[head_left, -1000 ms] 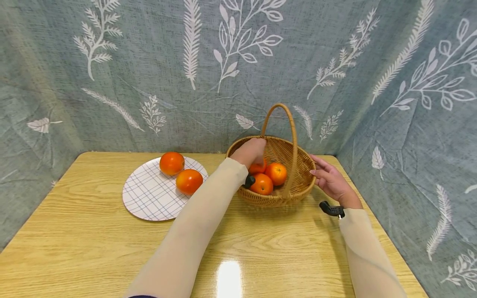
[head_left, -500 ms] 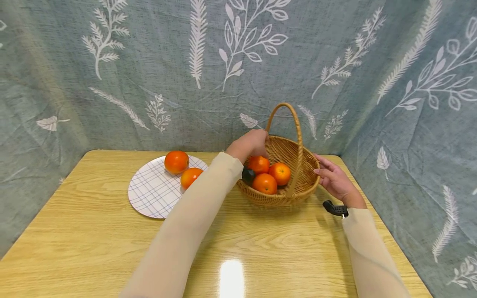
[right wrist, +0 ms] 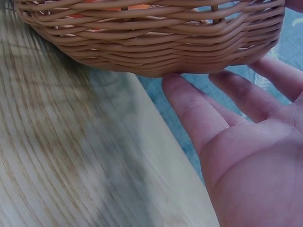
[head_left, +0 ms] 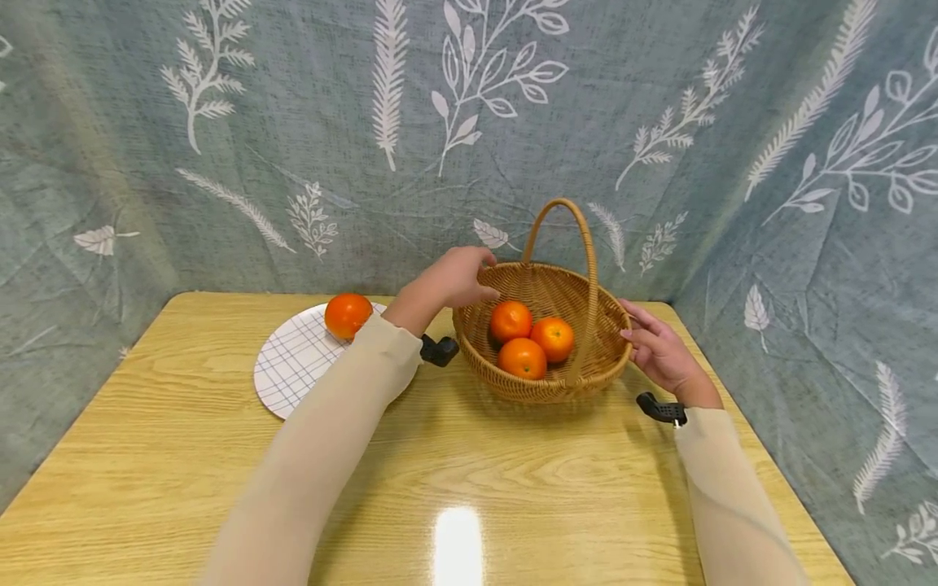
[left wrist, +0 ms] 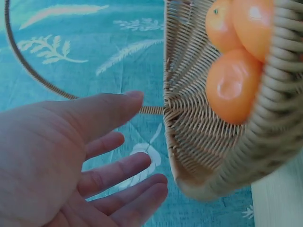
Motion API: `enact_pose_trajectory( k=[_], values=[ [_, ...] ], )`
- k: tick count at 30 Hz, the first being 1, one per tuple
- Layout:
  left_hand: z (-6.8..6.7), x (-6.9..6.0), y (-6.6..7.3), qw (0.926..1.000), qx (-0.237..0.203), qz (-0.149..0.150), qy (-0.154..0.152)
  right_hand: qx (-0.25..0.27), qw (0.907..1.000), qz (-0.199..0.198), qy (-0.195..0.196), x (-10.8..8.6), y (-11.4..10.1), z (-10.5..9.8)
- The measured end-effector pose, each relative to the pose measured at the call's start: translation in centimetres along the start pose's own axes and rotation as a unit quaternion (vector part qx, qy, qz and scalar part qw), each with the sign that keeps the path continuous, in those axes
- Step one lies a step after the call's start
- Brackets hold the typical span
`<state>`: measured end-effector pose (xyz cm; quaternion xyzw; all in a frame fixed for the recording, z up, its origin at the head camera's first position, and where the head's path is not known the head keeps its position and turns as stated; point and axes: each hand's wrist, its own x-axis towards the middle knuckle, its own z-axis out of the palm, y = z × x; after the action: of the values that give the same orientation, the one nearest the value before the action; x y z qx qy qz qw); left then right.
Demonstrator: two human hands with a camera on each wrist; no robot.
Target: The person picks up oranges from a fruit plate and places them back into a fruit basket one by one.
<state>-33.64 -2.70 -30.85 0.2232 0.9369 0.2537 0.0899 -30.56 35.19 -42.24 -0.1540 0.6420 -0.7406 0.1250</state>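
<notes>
My left hand (head_left: 462, 277) is over the left rim of the wicker basket (head_left: 538, 393), fingers spread and holding nothing. In the left wrist view that hand (left wrist: 90, 161) is beside the basket (left wrist: 194, 118), thumb apart from the fingers. Three orange fruits (head_left: 522, 359) lie together in the basket. My right hand (head_left: 663, 350) is at the basket's right side; in the right wrist view the fingertips of this hand (right wrist: 255, 137) touch the woven wall (right wrist: 165, 42), fingers mostly straight.
A white checked plate (head_left: 293, 366) stands at the left with one orange-red fruit (head_left: 348, 316) visible on it; my left forearm covers part of the plate. The basket's tall handle (head_left: 590, 268) arches up. Patterned cloth (head_left: 440, 203) hangs behind and at both sides of the table (head_left: 469, 480).
My left hand has come up out of the basket and moved left to its rim, its fingers now spread. The left forearm now hides the second plate fruit. The right hand stays at the basket.
</notes>
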Motion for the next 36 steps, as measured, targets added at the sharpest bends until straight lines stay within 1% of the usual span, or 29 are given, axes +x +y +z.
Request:
enact_pose_trajectory(
  k=[5,11,17,19,24,29,32,36],
  values=[
    [0.0,-2.1,-0.9,0.9991,-0.03,0.007,0.03,0.015,0.9999,-0.005,-0.003,0.1,0.2,0.0],
    [0.5,-4.7,-1.7,0.9959,-0.056,0.008,0.07,0.009,1.0,-0.001,0.003,-0.2,0.0,0.1],
    [1.5,-7.7,-3.7,0.9893,-0.07,-0.008,0.128,0.013,0.9998,-0.003,-0.013,-0.1,0.0,-0.1],
    [1.8,-8.7,-4.5,0.9873,-0.074,-0.014,0.14,0.012,0.9998,0.001,-0.016,-0.1,-0.1,-0.1],
    [2.8,-10.7,-6.7,0.9863,-0.059,-0.041,0.149,0.008,0.9995,0.021,-0.02,-0.1,-0.6,-0.4],
    [3.8,-12.0,-8.6,0.9831,-0.035,-0.078,0.162,0.007,0.9989,0.033,-0.033,0.0,-1.1,-0.4],
    [4.2,-12.6,-9.7,0.9831,-0.041,-0.085,0.157,0.008,0.9985,0.038,-0.037,0.0,-1.3,-0.6],
    [4.6,-13.0,-11.0,0.9849,-0.063,-0.076,0.142,0.003,0.9983,0.043,-0.039,0.0,-1.4,-0.8]
  ],
)
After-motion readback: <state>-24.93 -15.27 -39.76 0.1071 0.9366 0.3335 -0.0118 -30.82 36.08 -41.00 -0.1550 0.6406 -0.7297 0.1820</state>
